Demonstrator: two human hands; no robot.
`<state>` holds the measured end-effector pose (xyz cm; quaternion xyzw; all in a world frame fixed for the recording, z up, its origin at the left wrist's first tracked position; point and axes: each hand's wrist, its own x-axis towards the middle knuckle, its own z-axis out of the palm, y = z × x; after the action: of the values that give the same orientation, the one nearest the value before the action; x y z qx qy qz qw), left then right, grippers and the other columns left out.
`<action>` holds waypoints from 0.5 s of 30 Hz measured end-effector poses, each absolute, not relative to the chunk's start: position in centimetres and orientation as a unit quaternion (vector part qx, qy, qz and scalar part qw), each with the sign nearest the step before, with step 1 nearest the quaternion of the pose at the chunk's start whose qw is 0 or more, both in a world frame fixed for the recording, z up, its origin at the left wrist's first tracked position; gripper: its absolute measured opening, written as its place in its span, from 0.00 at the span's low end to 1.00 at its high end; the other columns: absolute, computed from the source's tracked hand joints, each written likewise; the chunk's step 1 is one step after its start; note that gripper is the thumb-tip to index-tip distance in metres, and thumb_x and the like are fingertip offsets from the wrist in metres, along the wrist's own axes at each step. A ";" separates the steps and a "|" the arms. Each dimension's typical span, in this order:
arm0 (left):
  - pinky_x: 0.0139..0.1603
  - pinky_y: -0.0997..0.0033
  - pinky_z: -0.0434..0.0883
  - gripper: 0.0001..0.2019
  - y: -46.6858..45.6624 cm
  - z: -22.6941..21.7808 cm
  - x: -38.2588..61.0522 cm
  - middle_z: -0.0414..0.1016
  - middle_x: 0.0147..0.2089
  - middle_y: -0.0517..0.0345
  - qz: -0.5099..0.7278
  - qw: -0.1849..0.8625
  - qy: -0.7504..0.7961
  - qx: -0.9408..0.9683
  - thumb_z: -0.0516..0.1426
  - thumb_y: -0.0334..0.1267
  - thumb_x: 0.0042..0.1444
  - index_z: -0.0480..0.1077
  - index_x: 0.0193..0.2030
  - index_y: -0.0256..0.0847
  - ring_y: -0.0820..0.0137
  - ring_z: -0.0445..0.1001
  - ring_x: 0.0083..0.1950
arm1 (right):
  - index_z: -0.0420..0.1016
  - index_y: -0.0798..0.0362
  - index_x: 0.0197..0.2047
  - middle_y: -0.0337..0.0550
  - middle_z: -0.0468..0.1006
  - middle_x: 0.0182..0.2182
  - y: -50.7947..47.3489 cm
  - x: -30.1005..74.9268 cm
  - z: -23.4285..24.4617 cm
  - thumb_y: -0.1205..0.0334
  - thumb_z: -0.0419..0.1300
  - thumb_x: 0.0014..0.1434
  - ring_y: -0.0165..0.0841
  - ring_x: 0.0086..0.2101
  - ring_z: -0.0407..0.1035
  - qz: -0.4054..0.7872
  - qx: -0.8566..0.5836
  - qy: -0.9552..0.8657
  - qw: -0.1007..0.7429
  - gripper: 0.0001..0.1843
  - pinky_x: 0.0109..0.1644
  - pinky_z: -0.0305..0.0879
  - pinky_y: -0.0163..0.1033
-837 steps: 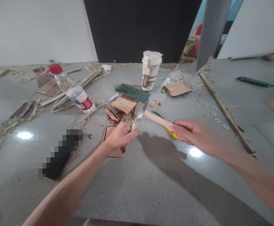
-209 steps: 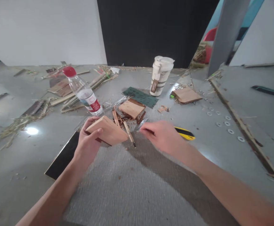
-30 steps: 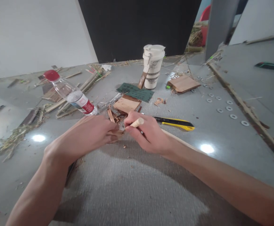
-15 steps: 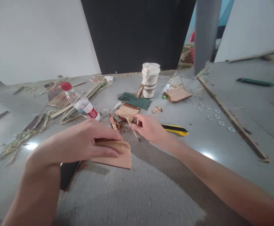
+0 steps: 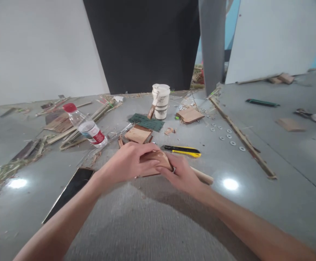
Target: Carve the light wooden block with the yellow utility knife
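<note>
Left hand (image 5: pixel 127 162) and right hand (image 5: pixel 183 174), each in narrow grip around the same wooden block (image 5: pixel 163 158).

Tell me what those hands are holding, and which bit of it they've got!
A piece of wood. The left hand grips its left part between thumb and fingers; the right hand has its right end.

left hand (image 5: pixel 132 162) + right hand (image 5: pixel 183 173) both got the wood block (image 5: pixel 160 157); yellow-black cutter (image 5: pixel 185 150) just past; cup (image 5: pixel 161 102) toward far edge of floor (image 5: pixel 147 228)
</note>
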<state>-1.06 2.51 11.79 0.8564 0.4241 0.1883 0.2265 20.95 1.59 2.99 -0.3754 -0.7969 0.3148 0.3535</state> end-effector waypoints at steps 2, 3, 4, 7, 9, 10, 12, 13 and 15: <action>0.40 0.70 0.68 0.07 2.6 11.8 -0.6 0.84 0.41 0.62 0.191 0.235 0.408 0.861 0.61 0.41 0.69 0.79 0.51 0.46 0.70 0.79 0.40 | 0.71 0.51 0.38 0.41 0.76 0.33 1.3 21.3 2.5 0.51 0.59 0.72 0.33 0.33 0.66 0.307 -0.370 -0.802 0.356 0.14 0.36 0.57 0.39; 0.41 0.71 0.69 0.06 2.7 12.0 -0.6 0.84 0.41 0.63 0.189 0.239 0.401 0.864 0.61 0.41 0.69 0.79 0.48 0.46 0.70 0.80 0.40 | 0.70 0.51 0.38 0.42 0.76 0.34 1.1 21.5 2.4 0.51 0.59 0.72 0.34 0.33 0.67 0.306 -0.363 -0.806 0.354 0.14 0.37 0.57 0.39; 0.42 0.71 0.70 0.05 2.8 12.3 -0.7 0.84 0.41 0.63 0.185 0.244 0.392 0.868 0.61 0.41 0.69 0.80 0.46 0.46 0.70 0.80 0.40 | 0.70 0.51 0.38 0.42 0.76 0.35 1.0 21.6 2.3 0.52 0.58 0.72 0.34 0.34 0.67 0.307 -0.355 -0.810 0.351 0.13 0.38 0.57 0.39; 0.42 0.73 0.71 0.04 3.2 13.1 -1.3 0.85 0.40 0.64 0.171 0.276 0.344 0.881 0.63 0.38 0.68 0.81 0.44 0.46 0.72 0.80 0.39 | 0.67 0.51 0.36 0.40 0.72 0.32 0.6 21.9 2.0 0.52 0.57 0.73 0.33 0.34 0.65 0.301 -0.313 -0.830 0.351 0.14 0.38 0.56 0.39; 0.41 0.77 0.70 0.04 3.5 13.3 -1.7 0.84 0.38 0.67 0.163 0.301 0.323 0.882 0.63 0.35 0.68 0.81 0.44 0.46 0.75 0.79 0.37 | 0.65 0.51 0.35 0.38 0.68 0.30 0.4 21.9 1.6 0.54 0.57 0.73 0.32 0.32 0.62 0.286 -0.285 -0.838 0.367 0.15 0.36 0.54 0.38; 0.40 0.79 0.69 0.05 3.7 13.3 -1.9 0.83 0.37 0.68 0.159 0.307 0.324 0.880 0.63 0.33 0.68 0.81 0.43 0.45 0.77 0.78 0.36 | 0.65 0.51 0.35 0.37 0.67 0.30 0.4 21.9 1.4 0.54 0.57 0.74 0.31 0.32 0.61 0.280 -0.277 -0.838 0.377 0.15 0.35 0.53 0.38; 0.37 0.81 0.67 0.06 4.1 13.2 -2.1 0.80 0.33 0.71 0.160 0.309 0.332 0.877 0.62 0.32 0.67 0.80 0.39 0.44 0.80 0.76 0.33 | 0.64 0.51 0.36 0.37 0.66 0.31 0.4 21.9 1.0 0.54 0.58 0.74 0.30 0.31 0.60 0.281 -0.278 -0.831 0.392 0.14 0.35 0.53 0.38; 0.36 0.81 0.66 0.06 4.3 13.0 -2.1 0.79 0.32 0.72 0.163 0.308 0.334 0.876 0.62 0.32 0.67 0.79 0.37 0.44 0.81 0.75 0.32 | 0.64 0.51 0.36 0.36 0.66 0.31 0.4 21.8 0.9 0.54 0.58 0.74 0.30 0.31 0.60 0.287 -0.281 -0.827 0.394 0.14 0.35 0.53 0.37; 0.35 0.81 0.65 0.07 4.6 12.7 -2.0 0.77 0.31 0.72 0.174 0.303 0.329 0.877 0.62 0.32 0.66 0.77 0.35 0.43 0.82 0.73 0.31 | 0.65 0.51 0.37 0.36 0.65 0.31 0.6 21.8 0.7 0.53 0.59 0.74 0.30 0.31 0.60 0.305 -0.281 -0.819 0.396 0.14 0.34 0.54 0.37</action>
<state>-1.95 4.63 12.70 0.8772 0.3291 0.1741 0.3030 21.78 0.56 0.67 -0.2815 -0.8191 0.3045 0.3963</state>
